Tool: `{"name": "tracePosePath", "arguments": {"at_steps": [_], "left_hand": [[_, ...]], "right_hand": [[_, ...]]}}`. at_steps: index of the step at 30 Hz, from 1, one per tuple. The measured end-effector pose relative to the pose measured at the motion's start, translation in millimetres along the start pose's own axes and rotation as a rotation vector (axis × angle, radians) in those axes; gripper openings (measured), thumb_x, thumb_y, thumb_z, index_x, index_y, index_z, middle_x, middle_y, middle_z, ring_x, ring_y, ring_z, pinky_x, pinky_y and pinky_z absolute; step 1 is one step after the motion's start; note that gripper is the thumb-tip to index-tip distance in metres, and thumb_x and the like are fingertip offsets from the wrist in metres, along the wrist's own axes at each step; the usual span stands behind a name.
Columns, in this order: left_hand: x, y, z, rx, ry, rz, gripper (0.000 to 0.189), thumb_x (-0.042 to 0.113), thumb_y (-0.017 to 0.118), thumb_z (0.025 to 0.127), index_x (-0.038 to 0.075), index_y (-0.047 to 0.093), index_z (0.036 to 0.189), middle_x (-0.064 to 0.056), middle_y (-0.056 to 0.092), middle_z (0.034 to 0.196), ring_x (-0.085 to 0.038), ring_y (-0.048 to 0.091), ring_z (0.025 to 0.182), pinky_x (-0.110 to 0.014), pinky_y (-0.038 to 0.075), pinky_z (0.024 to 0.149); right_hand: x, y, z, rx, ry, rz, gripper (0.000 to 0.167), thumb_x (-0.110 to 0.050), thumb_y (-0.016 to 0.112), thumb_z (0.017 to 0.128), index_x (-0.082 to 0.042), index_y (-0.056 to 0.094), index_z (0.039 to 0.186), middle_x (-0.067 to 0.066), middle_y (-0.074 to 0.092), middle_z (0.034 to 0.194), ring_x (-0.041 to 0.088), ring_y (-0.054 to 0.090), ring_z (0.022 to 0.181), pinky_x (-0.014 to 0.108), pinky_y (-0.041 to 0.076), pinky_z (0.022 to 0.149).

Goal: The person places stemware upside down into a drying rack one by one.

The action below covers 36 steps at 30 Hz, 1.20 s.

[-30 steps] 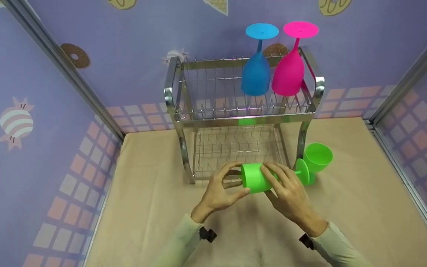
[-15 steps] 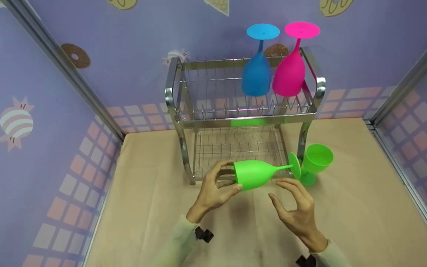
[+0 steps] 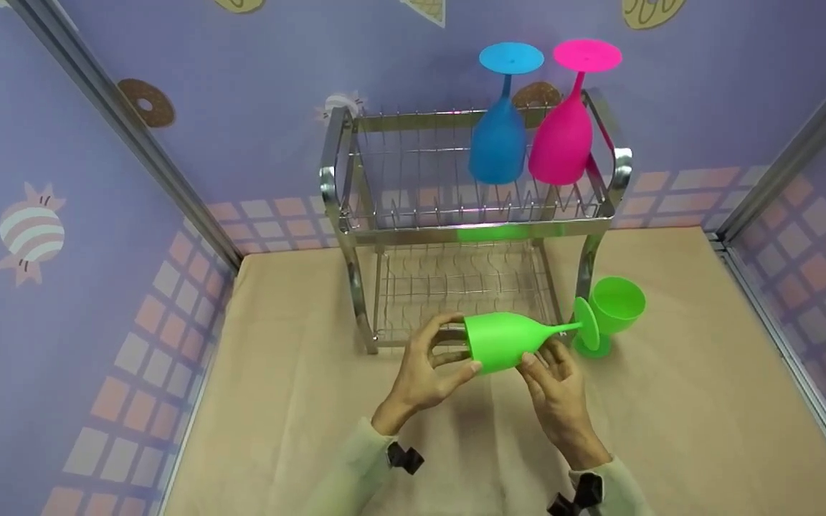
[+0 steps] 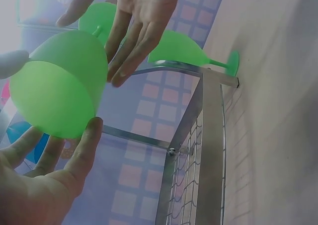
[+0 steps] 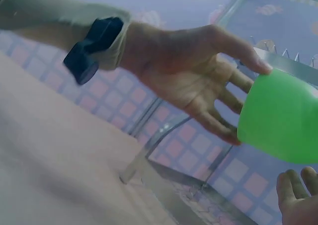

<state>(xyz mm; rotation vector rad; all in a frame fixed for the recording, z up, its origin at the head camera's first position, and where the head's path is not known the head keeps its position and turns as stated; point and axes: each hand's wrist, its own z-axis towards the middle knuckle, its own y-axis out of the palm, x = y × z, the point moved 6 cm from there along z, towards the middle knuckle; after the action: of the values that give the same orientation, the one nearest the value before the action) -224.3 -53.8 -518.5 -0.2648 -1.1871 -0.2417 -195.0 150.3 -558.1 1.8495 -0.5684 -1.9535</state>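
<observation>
A green goblet [image 3: 502, 340] lies sideways in the air in front of the rack, rim to the left and foot to the right. My left hand [image 3: 419, 373] holds it by the rim, with the thumb [image 4: 12, 63] on one side of the bowl and the fingers opposite. Close by the lower bowl and stem is my right hand [image 3: 560, 390], its fingers [image 4: 141, 38] fairly straight and its thumb overlapping the bowl in the head view. Another green goblet [image 3: 617, 304] stands upright on the table, partly behind the held one's foot.
The two-tier metal dish rack [image 3: 477, 233] stands behind my hands. On its upper tier, a blue goblet [image 3: 497, 147] and a pink goblet [image 3: 561, 147] are upside down at the right. A beige cloth [image 3: 284, 401] covers the table, with patterned walls around it.
My right hand has let go of the bowl, drawn back, then returned lower near the stem. The goblet has shifted left and back right in my left hand.
</observation>
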Motion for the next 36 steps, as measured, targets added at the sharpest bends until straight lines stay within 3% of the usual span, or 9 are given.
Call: {"name": "tracePosePath", "arguments": {"at_steps": [7,13,19,23,28,31,36], "left_hand": [[-1.4,6.6,3.8,-0.005,0.006,-0.008,0.067,0.02,0.082,0.09,0.003,0.052,0.147,-0.024,0.055,0.141,-0.041,0.067,0.122,-0.042,0.066,0.095],[-0.9,9.0,7.2,-0.003,0.004,0.01,0.068,0.021,0.082,0.092,0.001,0.052,0.149,-0.026,0.055,0.141,-0.041,0.068,0.123,-0.04,0.065,0.096],[0.1,9.7,8.8,0.004,-0.012,0.043,0.069,0.022,0.082,0.092,0.005,0.051,0.151,-0.025,0.054,0.143,-0.039,0.067,0.126,-0.039,0.065,0.098],[1.8,9.4,8.8,-0.006,-0.001,0.076,0.069,0.023,0.081,0.093,0.011,0.051,0.154,-0.021,0.054,0.145,-0.036,0.066,0.128,-0.042,0.064,0.1],[3.1,4.4,6.7,-0.023,0.047,0.146,0.07,0.024,0.081,0.094,0.013,0.05,0.156,-0.015,0.055,0.152,-0.037,0.062,0.136,-0.049,0.06,0.107],[3.2,-4.8,2.9,0.006,0.057,0.21,0.068,0.024,0.081,0.094,0.012,0.052,0.154,-0.013,0.057,0.153,-0.036,0.06,0.139,-0.05,0.057,0.111],[-0.6,-28.2,-4.4,0.093,0.063,0.338,0.064,0.027,0.082,0.093,0.011,0.057,0.15,-0.014,0.062,0.148,-0.034,0.062,0.136,-0.053,0.057,0.11]], "right_hand": [[3,6,2.4,-0.021,0.044,0.105,0.062,-0.002,0.057,0.108,-0.001,0.027,0.162,0.004,0.052,0.151,0.016,0.057,0.139,0.034,0.049,0.121],[8,10,3.4,-0.021,0.016,0.222,0.057,-0.003,0.056,0.109,-0.007,0.033,0.16,0.004,0.049,0.154,0.018,0.055,0.141,0.036,0.046,0.124],[10,12,4.1,0.001,-0.004,0.261,0.064,-0.005,0.057,0.109,-0.008,0.026,0.165,0.005,0.047,0.156,0.019,0.054,0.143,0.036,0.044,0.125],[8,11,4.3,0.014,-0.023,0.24,0.064,-0.004,0.057,0.109,-0.007,0.026,0.165,0.005,0.049,0.155,0.018,0.055,0.142,0.036,0.045,0.124],[2,8,5.7,0.015,-0.054,0.21,0.051,-0.001,0.056,0.109,-0.006,0.041,0.158,0.005,0.055,0.149,0.017,0.06,0.136,0.036,0.048,0.122],[-5,7,7.3,-0.01,-0.074,0.185,0.046,0.0,0.056,0.108,-0.007,0.049,0.153,0.005,0.058,0.146,0.017,0.061,0.134,0.036,0.048,0.121],[-19,7,7.9,-0.095,-0.129,0.068,0.046,0.003,0.054,0.108,-0.004,0.049,0.153,0.006,0.06,0.144,0.017,0.061,0.134,0.034,0.05,0.12]]}}
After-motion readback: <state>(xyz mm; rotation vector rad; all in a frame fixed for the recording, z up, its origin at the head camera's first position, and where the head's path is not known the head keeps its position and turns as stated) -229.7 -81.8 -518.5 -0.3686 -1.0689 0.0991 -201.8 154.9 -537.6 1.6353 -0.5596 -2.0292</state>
